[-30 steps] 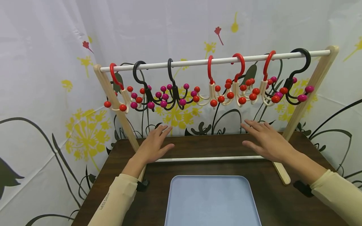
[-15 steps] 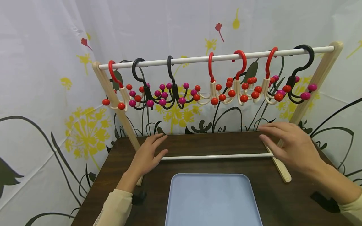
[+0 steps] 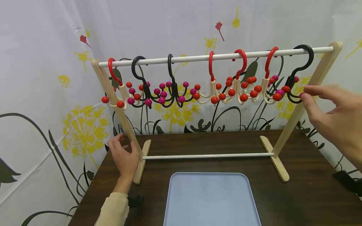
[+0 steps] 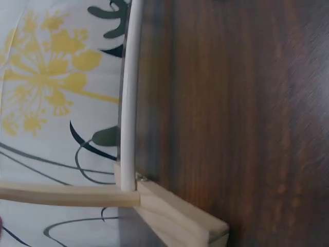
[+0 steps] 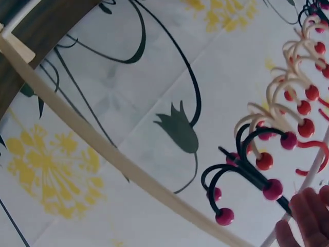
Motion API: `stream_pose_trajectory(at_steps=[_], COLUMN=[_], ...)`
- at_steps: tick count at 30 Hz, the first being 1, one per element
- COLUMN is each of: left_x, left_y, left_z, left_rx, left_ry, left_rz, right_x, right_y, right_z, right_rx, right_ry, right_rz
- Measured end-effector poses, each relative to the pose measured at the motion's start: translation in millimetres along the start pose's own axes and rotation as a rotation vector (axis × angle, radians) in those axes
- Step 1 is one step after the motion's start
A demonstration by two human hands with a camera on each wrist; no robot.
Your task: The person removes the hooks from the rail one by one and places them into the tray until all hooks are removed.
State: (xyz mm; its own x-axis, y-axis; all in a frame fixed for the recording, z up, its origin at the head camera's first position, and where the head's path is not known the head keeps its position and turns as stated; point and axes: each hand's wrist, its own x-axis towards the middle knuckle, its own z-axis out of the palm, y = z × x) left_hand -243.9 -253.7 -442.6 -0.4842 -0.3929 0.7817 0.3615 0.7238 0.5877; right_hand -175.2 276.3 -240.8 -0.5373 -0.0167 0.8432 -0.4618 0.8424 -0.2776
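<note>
Black is drawing the eye at the right of the frame: a black hanger (image 3: 290, 81) is hanging near the end of the white rail (image 3: 195, 58), and the right hand (image 3: 336, 116) is sitting right up at its magenta balls (image 5: 272, 189). All seven hooks are hanging up there across the upper half, four red-hooked hangers (image 3: 210, 67) among them, so I'm judging this as early: one hanger is getting attention, the other six are waiting, and the pale blue tray (image 3: 210, 201) is lying bottom centre on the table (image 3: 209, 144). Now the hands: right thumb and forefinger are nearly meeting at a ball, but whether they're truly pinching it I can't tell, since the wrist view is showing fingertips just beside the hanger. Over at lower left, the left hand (image 3: 124, 158) is hovering by the wooden upright (image 3: 121, 116), fingers loosely bent, holding nothing; whether it's brushing the wood isn't showing.
</note>
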Motion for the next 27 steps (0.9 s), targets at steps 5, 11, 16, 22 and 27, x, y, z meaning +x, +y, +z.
stream_pose_trajectory(at_steps=[5, 11, 16, 22, 27], left_x=[8.6, 12.1, 14.4, 16.3, 15.5], left_y=[-7.8, -11.2, -13.5, -16.9, -18.7], left_z=[7.1, 15.0, 18.3, 20.8, 20.9], left_rx=[-0.004, -0.021, -0.002, 0.025, 0.024], left_ry=[-0.068, -0.145, -0.100, -0.030, 0.005], left_rz=[-0.137, -0.182, -0.156, -0.095, -0.081], right_x=[17, 36, 46, 53, 56], right_y=[15, 31, 37, 41, 40], right_z=[3, 10, 16, 20, 26], right_rx=[-0.060, -0.044, -0.024, -0.075, -0.120], right_ry=[-0.094, -0.172, -0.230, -0.284, -0.303], right_rz=[0.179, 0.307, 0.381, 0.391, 0.373])
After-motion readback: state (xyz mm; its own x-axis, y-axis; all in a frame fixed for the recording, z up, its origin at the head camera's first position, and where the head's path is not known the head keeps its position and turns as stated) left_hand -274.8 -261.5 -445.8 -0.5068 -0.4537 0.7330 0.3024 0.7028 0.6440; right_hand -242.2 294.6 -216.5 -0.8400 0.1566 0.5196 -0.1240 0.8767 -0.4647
